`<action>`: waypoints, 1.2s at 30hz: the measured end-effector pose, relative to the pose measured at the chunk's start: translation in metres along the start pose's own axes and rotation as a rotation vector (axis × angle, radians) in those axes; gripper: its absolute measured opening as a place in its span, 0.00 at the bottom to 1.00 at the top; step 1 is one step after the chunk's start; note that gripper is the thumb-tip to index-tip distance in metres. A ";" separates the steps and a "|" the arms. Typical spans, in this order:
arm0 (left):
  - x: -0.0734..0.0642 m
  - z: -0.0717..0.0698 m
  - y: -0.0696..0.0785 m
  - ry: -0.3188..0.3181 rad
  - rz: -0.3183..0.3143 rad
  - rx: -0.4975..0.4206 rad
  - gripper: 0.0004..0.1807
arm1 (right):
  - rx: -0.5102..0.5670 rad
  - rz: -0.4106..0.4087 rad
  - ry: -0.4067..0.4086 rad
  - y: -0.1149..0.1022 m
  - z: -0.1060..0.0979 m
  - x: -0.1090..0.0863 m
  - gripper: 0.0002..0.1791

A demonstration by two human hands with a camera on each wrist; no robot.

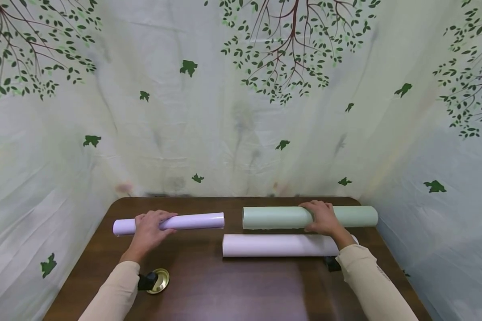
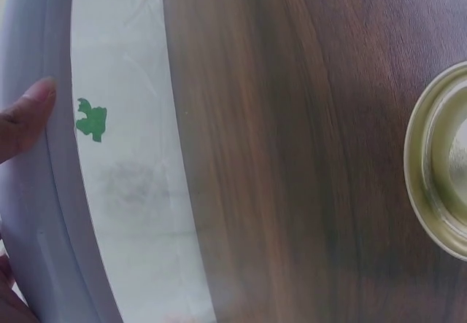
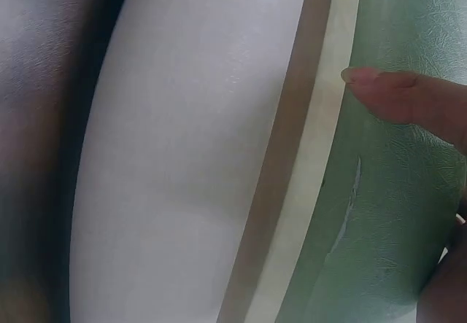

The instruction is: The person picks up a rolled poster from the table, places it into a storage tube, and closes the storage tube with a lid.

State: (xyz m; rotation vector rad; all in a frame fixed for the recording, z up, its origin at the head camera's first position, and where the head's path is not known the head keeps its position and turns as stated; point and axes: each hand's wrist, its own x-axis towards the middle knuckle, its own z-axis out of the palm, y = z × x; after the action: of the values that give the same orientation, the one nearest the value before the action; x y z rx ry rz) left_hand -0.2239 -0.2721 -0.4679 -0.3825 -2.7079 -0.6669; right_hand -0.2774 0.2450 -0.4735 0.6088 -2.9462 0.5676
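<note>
My left hand point(image 1: 148, 229) grips a glossy lavender roll point(image 1: 201, 220) around its middle, at the back left of the table. In the left wrist view the thumb lies along the near side of this roll point(image 2: 55, 213). Farther right, my right hand point(image 1: 324, 218) holds a thicker pale green roll point(image 1: 273, 217) from above, right of its middle. The right wrist view shows that thumb on the creased green surface point(image 3: 379, 192). A pinkish-white roll point(image 1: 273, 245) lies parallel in front of the green one, its right end partly hidden by my right wrist.
A shallow round gold dish point(image 1: 165, 281) sits on the brown wooden table point(image 1: 233, 294) beside my left wrist. Black wrist cameras hang under both wrists. Pale cloth point(image 1: 233, 133) printed with leaves and branches closes off the back and both sides.
</note>
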 end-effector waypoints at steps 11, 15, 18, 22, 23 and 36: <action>-0.004 0.004 0.007 0.041 0.002 -0.021 0.24 | -0.022 -0.034 0.032 -0.005 -0.004 -0.013 0.39; -0.013 0.003 0.009 0.041 -0.008 -0.013 0.24 | -0.007 -0.044 0.047 -0.011 -0.001 -0.021 0.38; -0.020 0.003 0.010 0.040 -0.008 -0.006 0.24 | -0.015 -0.050 0.060 -0.015 0.003 -0.027 0.37; -0.024 0.005 0.014 0.049 0.001 -0.021 0.25 | -0.021 -0.047 0.075 -0.017 0.005 -0.033 0.38; -0.025 0.006 0.016 0.055 0.005 -0.025 0.25 | -0.018 -0.045 0.074 -0.017 0.005 -0.034 0.38; -0.029 0.013 0.027 0.105 0.050 -0.034 0.26 | -0.012 -0.052 0.107 -0.024 0.001 -0.048 0.40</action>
State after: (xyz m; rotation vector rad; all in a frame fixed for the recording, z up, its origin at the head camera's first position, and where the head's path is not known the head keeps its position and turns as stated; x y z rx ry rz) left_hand -0.1918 -0.2482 -0.4784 -0.4100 -2.5825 -0.6998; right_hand -0.2235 0.2418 -0.4738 0.6307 -2.8238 0.5588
